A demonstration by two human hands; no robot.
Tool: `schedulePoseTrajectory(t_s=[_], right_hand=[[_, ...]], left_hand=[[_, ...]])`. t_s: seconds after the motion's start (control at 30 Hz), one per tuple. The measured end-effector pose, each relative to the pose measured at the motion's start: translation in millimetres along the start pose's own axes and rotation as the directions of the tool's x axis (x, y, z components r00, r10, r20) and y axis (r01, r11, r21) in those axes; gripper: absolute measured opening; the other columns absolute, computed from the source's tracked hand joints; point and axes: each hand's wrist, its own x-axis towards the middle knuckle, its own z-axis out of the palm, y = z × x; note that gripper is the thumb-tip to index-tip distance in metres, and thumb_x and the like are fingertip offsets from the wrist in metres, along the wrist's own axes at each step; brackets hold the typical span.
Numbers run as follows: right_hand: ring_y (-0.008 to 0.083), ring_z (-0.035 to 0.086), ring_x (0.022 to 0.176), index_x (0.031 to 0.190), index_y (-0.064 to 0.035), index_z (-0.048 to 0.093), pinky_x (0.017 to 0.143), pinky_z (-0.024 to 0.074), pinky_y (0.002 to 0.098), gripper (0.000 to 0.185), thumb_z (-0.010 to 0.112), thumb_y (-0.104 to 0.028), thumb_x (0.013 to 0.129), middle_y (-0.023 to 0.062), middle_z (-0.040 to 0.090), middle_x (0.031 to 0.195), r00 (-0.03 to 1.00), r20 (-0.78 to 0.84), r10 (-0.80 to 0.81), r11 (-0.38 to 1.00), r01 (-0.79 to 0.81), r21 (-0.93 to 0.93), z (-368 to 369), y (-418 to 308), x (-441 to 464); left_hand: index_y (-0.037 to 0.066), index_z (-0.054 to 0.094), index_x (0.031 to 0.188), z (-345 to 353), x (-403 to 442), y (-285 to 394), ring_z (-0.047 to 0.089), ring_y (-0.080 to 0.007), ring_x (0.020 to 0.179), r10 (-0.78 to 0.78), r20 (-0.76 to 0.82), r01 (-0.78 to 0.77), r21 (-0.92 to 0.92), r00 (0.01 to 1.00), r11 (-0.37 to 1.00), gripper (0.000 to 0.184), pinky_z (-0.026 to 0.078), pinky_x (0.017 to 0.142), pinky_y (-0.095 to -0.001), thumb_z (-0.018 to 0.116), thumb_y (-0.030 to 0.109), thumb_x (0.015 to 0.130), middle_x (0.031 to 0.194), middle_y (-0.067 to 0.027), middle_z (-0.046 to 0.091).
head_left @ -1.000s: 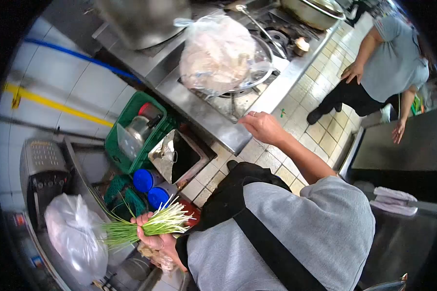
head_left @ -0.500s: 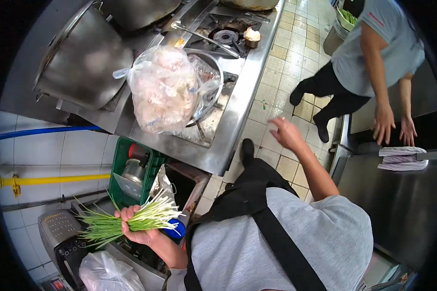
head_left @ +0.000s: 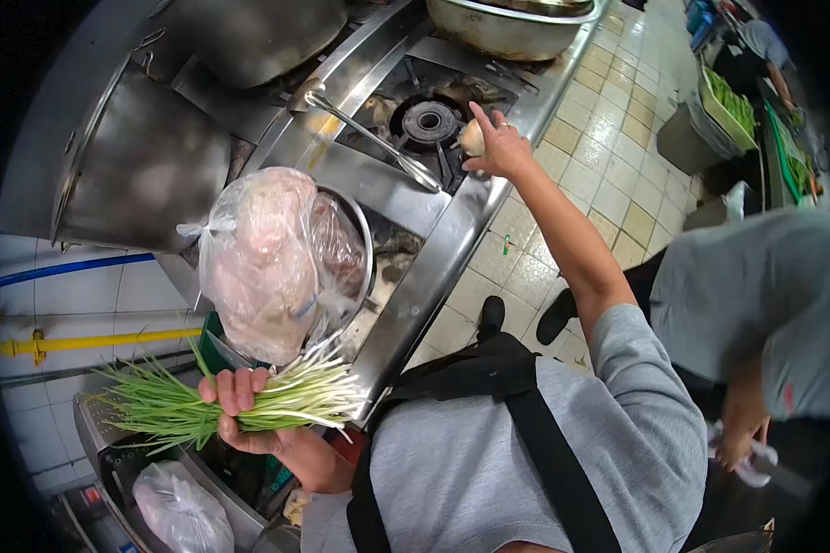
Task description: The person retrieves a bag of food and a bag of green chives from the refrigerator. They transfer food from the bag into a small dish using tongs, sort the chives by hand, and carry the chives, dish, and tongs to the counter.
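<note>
My left hand [head_left: 244, 405] is closed around a bunch of scallions [head_left: 161, 403], green tops to the left and white ends to the right, in front of the stove. My right hand [head_left: 505, 147] reaches to the stove's front edge, thumb and fingers spread around a small round pale thing [head_left: 471, 138] beside the burner; the metal cup seen under it earlier is mostly hidden. Whether my fingers touch it I cannot tell. A clear plastic bag of pale pink raw meat [head_left: 266, 267] lies over a metal pot [head_left: 367, 244], with a second, darker bag in the pot.
Metal tongs [head_left: 373, 138] lie across the stove by the burner [head_left: 431, 120]. Large pots [head_left: 143, 157] stand behind, and a wide basin [head_left: 512, 28] sits further along. A co-worker [head_left: 756, 295] bends close on my right. A tied plastic bag [head_left: 183, 509] is below my left hand.
My right hand has moved forward to the small pale thing at the stove edge. My left hand still holds the scallions. The view has shifted, and the co-worker has bent down and come closer.
</note>
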Motion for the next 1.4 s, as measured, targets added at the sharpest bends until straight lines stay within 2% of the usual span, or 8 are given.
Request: schedulePoseTrajectory(t_s=[0.3,0.37,0.47,0.57,0.77,0.93,1.17,1.4], right_hand=[[0.0435,0.039,0.12,0.143,-0.0259,0.009,0.098,0.0375,0.0444,0.113,0.081,-0.038,0.058,0.0293,0.033,0.134,0.984,0.082,-0.157,0.949,0.128,0.289,3,21,25],[0.0422,0.032,0.126,0.143,-0.0228,0.013,0.105,0.0296,0.0417,0.107,0.079,-0.04,0.061,0.0267,0.031,0.137,0.981,0.029,-0.193,0.896,0.164,0.413,-3,28,19],[0.041,0.043,0.117,0.136,-0.0134,0.035,0.096,0.0391,0.0424,0.083,0.072,-0.044,0.068,0.0253,0.039,0.131,0.965,-0.224,-0.14,0.88,0.225,0.419,5,67,39],[0.0362,0.049,0.112,0.122,-0.0076,0.05,0.09,0.042,0.0431,0.049,0.062,-0.029,0.079,0.0192,0.045,0.129,0.974,-0.223,-0.026,0.992,0.052,0.114,7,110,84],[0.0324,0.05,0.111,0.128,-0.0105,0.045,0.086,0.0433,0.0422,0.042,0.041,-0.014,0.087,0.0165,0.05,0.123,0.971,-0.228,-0.074,0.913,-0.026,-0.407,31,151,182],[0.0344,0.057,0.094,0.119,-0.0066,0.049,0.075,0.0482,0.0399,0.036,0.042,-0.008,0.084,0.0186,0.055,0.107,0.96,-0.273,-0.056,0.973,-0.009,-0.232,42,168,170],[0.034,0.057,0.091,0.108,-0.0041,0.053,0.077,0.0474,0.0397,0.034,0.052,-0.006,0.074,0.0187,0.055,0.098,0.98,-0.165,-0.111,0.908,0.168,0.383,-16,91,44],[0.0319,0.056,0.086,0.109,-0.0066,0.054,0.073,0.0466,0.0396,0.037,0.061,-0.011,0.074,0.0144,0.055,0.098,0.928,-0.206,-0.31,0.914,0.351,0.204,-54,33,-10]], left_hand=[[0.01,0.042,0.1,29,43,-85,0.045,-0.014,0.072,-0.04,-0.025,0.04,0.027,0.999,0.999,0.031,0.035,0.075,-0.0316,0.056,0.001,0.074,0.076,-0.0005,0.044],[0.009,0.042,0.1,28,56,-99,0.045,-0.0142,0.072,-0.091,0.01,0.091,0.014,0.996,0.996,0.031,0.035,0.076,-0.0322,0.056,0.001,0.074,0.077,-0.0008,0.045],[0.009,0.042,0.1,23,77,-114,0.045,-0.0142,0.073,-0.144,0.07,0.146,-0.026,0.987,0.989,0.03,0.036,0.076,-0.0324,0.056,0.001,0.075,0.076,-0.0009,0.045],[0.01,0.041,0.101,25,89,-118,0.045,-0.0146,0.073,-0.105,0.044,0.107,-0.052,0.994,0.993,0.031,0.036,0.075,-0.0322,0.056,0.0,0.075,0.076,-0.0011,0.044],[0.01,0.04,0.099,12,90,-116,0.044,-0.0152,0.071,-0.081,-0.049,0.084,0.047,0.995,0.995,0.033,0.035,0.074,-0.0325,0.057,-0.001,0.073,0.075,-0.0008,0.044],[0.01,0.041,0.1,0,91,-110,0.044,-0.0146,0.072,-0.08,-0.073,0.084,0.051,0.994,0.995,0.034,0.036,0.074,-0.0325,0.057,-0.001,0.073,0.076,-0.0007,0.044],[0.01,0.041,0.1,-5,103,-123,0.045,-0.014,0.073,-0.116,-0.059,0.115,-0.011,0.991,0.993,0.031,0.036,0.075,-0.0323,0.058,0.002,0.075,0.077,-0.0004,0.044],[0.01,0.043,0.101,4,114,-137,0.045,-0.0141,0.073,-0.166,-0.001,0.166,-0.038,0.986,0.985,0.032,0.035,0.076,-0.0332,0.058,0.001,0.074,0.075,-0.0004,0.044]])
